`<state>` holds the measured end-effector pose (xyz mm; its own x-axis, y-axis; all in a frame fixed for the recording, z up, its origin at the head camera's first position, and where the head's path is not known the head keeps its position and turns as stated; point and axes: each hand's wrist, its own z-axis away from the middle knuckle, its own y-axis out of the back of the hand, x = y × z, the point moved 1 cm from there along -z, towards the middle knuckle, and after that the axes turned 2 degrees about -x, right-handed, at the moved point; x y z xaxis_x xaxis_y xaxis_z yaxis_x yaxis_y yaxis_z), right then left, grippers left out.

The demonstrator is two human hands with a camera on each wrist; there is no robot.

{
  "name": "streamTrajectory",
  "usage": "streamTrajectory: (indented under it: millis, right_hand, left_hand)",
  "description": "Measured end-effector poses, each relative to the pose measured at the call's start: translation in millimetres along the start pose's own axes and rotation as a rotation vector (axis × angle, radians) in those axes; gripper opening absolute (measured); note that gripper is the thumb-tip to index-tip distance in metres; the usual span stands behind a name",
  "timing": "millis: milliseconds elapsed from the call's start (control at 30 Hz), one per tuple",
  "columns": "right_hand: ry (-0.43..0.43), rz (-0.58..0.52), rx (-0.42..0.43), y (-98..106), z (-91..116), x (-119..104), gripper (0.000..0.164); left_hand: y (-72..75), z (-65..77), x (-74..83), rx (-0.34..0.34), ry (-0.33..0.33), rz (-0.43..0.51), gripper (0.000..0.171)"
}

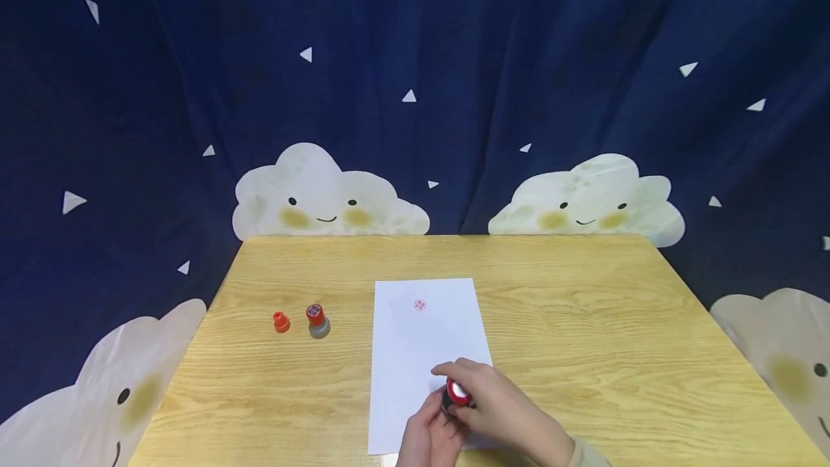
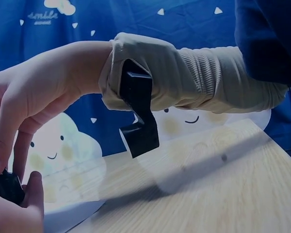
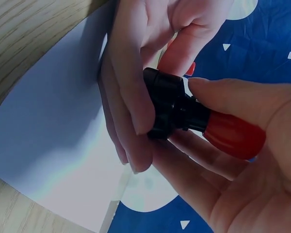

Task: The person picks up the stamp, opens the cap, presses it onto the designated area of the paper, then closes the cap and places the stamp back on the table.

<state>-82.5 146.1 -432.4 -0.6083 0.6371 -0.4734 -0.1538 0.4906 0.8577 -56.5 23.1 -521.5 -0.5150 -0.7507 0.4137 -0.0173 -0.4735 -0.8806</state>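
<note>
A stamp with a red handle and black base (image 1: 458, 392) is held between both hands over the near end of a white paper sheet (image 1: 421, 359). My right hand (image 1: 496, 398) grips the red handle, seen closely in the right wrist view as a rounded red knob (image 3: 234, 136). Fingers and thumb of my left hand (image 1: 432, 429) hold the black base (image 3: 165, 103) from the other side. Only part of the black base (image 2: 7, 187) shows in the left wrist view. The underside of the stamp is hidden. Near the sheet's far edge is a round red imprint (image 1: 420, 305).
Left of the paper, a second red stamp (image 1: 315, 314) stands on a grey base, and a small red cap-like piece (image 1: 281, 322) lies beside it. The wooden table (image 1: 583, 308) ends at a dark blue curtain (image 1: 454, 92) with white clouds.
</note>
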Motion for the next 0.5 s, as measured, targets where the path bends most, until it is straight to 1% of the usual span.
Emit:
streamTrajectory:
  millis: [100,167,400,500]
  right_hand:
    - [-0.019,-0.006,-0.02,0.9,-0.1,-2.4,0.052]
    - [-0.024,-0.012,-0.016,2.0,-0.4,-4.2,0.051]
    - [0.029,-0.025,0.103,11.0,-5.1,-11.8,0.045]
    - [0.041,-0.037,0.121,15.3,-7.4,-15.1,0.042]
  left_hand:
    - [1.9,1.7,1.5,-0.003,0.01,0.004,0.051]
    - [2.4,3.4,3.0,-0.01,0.012,0.005,0.05]
    - [2.8,6.4,11.6,-0.02,-0.015,0.021,0.047]
    - [2.1,7.3,15.6,-0.033,-0.023,0.017,0.046]
